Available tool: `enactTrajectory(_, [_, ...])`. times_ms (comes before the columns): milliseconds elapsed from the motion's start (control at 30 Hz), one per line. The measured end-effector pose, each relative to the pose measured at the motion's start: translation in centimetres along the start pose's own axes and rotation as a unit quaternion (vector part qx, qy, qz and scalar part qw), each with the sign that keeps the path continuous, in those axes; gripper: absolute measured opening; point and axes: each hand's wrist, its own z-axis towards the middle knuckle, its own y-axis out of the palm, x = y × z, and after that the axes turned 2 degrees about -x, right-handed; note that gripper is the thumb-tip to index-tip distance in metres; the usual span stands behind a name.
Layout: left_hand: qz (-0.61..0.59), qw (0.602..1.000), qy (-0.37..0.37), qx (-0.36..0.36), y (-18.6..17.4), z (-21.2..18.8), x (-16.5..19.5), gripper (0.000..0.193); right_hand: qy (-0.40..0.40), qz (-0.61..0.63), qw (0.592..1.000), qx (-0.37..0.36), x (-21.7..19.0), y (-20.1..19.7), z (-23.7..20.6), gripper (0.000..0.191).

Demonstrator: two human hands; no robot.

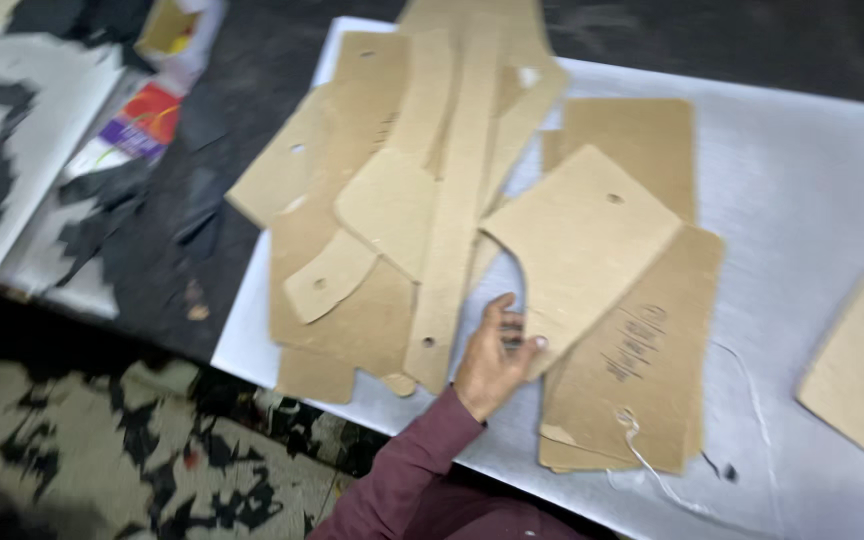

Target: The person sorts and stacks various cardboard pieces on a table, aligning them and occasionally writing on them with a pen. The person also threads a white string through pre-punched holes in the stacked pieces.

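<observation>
My left hand, in a maroon sleeve, reaches up from the bottom edge. It grips the lower left corner of a tan cardboard pattern piece with a small punched hole. That piece lies on top of a larger rectangular cardboard piece with handwriting and a white string. To the left of my hand is a pile of overlapping cardboard pattern pieces, including a long narrow strip. My right hand is out of sight.
All the pieces lie on a white sheet over a dark table. A separate cardboard piece sits at the right edge. Black and white scraps and a colourful packet lie at the upper left. Patterned floor shows below.
</observation>
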Motion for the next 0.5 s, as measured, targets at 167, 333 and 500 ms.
enactTrajectory(167, [0.079,0.996,0.038,-0.027,-4.8,-5.8,3.5,0.047,-0.199,0.241,0.943,0.114,-11.5,5.9,-1.2,0.022])
enactTrajectory(333, [0.237,0.949,0.209,0.014,-10.2,-8.0,3.7,0.050,-0.352,0.415,0.832,0.106,-23.0,6.5,-3.4,0.024])
enactTrajectory(500, [0.272,0.950,0.151,0.008,-21.1,-8.2,2.6,0.027,-0.454,0.413,0.789,-0.004,-35.6,3.2,-2.1,0.027])
